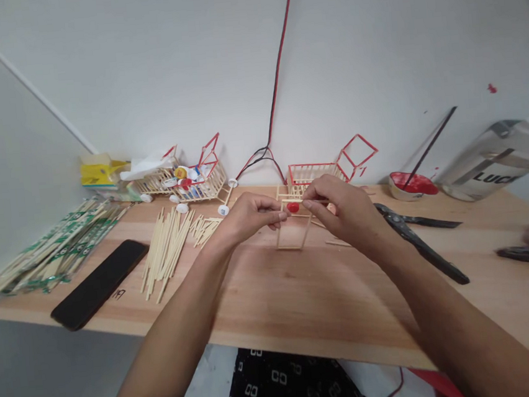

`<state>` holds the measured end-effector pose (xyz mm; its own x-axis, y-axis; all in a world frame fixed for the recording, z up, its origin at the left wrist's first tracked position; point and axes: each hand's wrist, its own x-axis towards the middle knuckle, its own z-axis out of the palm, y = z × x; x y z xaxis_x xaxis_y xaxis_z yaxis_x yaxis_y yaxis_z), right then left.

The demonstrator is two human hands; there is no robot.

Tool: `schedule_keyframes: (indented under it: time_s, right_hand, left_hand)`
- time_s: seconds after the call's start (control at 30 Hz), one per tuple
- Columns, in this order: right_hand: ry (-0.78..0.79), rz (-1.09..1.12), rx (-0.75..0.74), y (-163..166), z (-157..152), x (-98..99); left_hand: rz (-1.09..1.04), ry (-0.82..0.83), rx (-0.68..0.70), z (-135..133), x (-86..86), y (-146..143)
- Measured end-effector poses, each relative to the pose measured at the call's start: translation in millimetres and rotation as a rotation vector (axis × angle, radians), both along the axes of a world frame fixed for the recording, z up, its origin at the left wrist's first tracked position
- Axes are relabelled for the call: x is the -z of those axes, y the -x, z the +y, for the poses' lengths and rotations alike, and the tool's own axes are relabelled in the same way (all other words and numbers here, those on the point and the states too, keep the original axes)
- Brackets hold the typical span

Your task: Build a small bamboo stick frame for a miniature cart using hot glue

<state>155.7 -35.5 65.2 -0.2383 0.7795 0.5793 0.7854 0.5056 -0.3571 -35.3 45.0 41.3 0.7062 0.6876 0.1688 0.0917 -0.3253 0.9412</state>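
Observation:
Both hands meet over the middle of the wooden table [302, 301]. My left hand [247, 217] pinches the left end of a thin wooden stick. My right hand [345, 209] pinches its right end. A small red cap [293, 207] sits on the stick between the fingertips. A small rectangular frame of sticks [291, 236] hangs or stands just under the hands. Behind them stands a stick cart with red edges [331, 166].
Loose sticks [166, 248] lie to the left, with wrapped chopsticks [58, 246] and a black phone [99, 283] farther left. Another stick cart [192, 180] holds caps. Black pliers [418, 240] lie right of my hands. A bowl of red paint [413, 185] and a silver can [499, 160] stand behind.

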Motion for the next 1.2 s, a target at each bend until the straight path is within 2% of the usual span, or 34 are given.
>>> schedule_keyframes:
  time_s: [0.7, 1.2]
  right_hand:
    - [-0.022, 0.058, 0.064, 2.7, -1.3, 5.9]
    - [-0.03, 0.053, 0.053, 3.2, -0.7, 5.8]
  left_hand:
    - [-0.003, 0.034, 0.008, 2.4, 2.7, -0.3]
    - [-0.004, 0.044, 0.006, 4.0, 3.8, -0.4]
